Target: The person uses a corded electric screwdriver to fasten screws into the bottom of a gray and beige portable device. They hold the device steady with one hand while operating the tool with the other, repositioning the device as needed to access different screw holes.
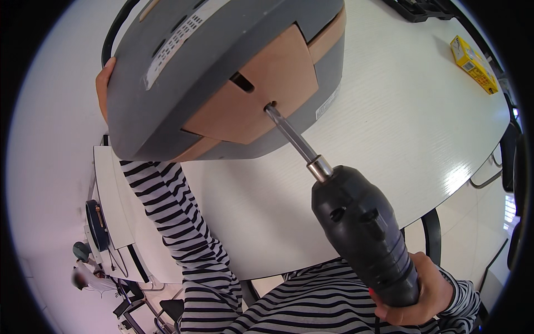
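Observation:
A large grey shell with a tan panel [267, 72], some kind of appliance or case, is held tilted over the white table. My left hand [104, 83] grips its far left side; only the fingers show and the rest is behind the shell [206, 72]. In my right hand [420, 295] is a black electric screwdriver [364, 228], held by its rear end. Its long steel bit [293, 136] points up and left, with the tip at a small hole in the tan panel. An oblong slot lies beside that hole.
A yellow box [474, 64] lies on the white table [389, 111] at the far right. A black case [420, 10] sits at the back edge. Dark chairs stand to the right. At lower left are another white table [114, 195] and a person [92, 278] farther off.

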A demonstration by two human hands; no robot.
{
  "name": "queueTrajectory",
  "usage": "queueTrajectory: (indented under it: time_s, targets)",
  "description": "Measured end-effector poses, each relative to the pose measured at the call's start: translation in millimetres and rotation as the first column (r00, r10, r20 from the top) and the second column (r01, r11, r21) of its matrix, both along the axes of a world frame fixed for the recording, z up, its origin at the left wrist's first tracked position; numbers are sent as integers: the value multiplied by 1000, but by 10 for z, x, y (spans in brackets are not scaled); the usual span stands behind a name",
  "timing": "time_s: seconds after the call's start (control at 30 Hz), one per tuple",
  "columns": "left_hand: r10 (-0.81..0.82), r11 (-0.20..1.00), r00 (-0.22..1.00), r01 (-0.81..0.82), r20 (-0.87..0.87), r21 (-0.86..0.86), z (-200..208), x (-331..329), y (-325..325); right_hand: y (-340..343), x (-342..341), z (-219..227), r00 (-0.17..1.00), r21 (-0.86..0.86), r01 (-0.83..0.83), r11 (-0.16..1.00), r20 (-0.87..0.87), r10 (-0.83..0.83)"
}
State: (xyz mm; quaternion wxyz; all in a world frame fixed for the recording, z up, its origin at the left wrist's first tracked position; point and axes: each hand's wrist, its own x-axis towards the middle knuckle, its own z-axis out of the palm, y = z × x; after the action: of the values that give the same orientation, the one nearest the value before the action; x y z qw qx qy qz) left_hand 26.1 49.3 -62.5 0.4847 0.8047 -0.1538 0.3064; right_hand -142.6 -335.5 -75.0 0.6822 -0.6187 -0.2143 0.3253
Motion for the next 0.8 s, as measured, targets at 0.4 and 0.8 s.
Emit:
queueTrajectory:
  time_s: [0.4, 0.8]
  targets:
    - [27, 984, 991, -49, 130, 170, -34, 26, 21, 48, 99, 130, 944, -118, 0, 993, -329, -39]
    - [19, 990, 996, -31, 86, 136, -7, 3, -2, 55, 95, 150, 936, -135, 12, 991, -347, -59]
